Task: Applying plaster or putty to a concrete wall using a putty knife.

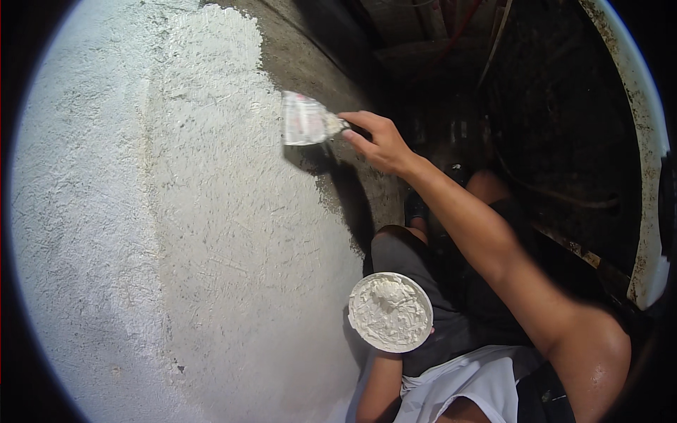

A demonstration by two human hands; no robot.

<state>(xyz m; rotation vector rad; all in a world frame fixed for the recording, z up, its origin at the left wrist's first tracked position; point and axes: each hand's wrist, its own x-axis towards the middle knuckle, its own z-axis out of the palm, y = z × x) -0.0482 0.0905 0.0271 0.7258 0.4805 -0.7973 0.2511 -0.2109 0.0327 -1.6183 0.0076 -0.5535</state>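
Note:
My right hand [381,144] grips a putty knife [305,121] by its handle, thumb and fingers closed round it. The wide blade is smeared with white and slightly blurred. It is at the wall [226,211], by the ragged edge between the white coat and the bare grey-brown surface; whether it touches cannot be told. Low in the view, a round white tub [391,311] of thick white filler paste is held up in front of my lap. My left hand [387,358] supports it from below, mostly hidden by the tub, with a fingertip at its right side.
Bare grey-brown wall [300,53] runs along the right of the coated part. My bent knee in dark shorts [398,257] is close to the wall. At the far right stands a dark object with a pale, rust-spotted curved rim [638,134]. The floor behind is dim.

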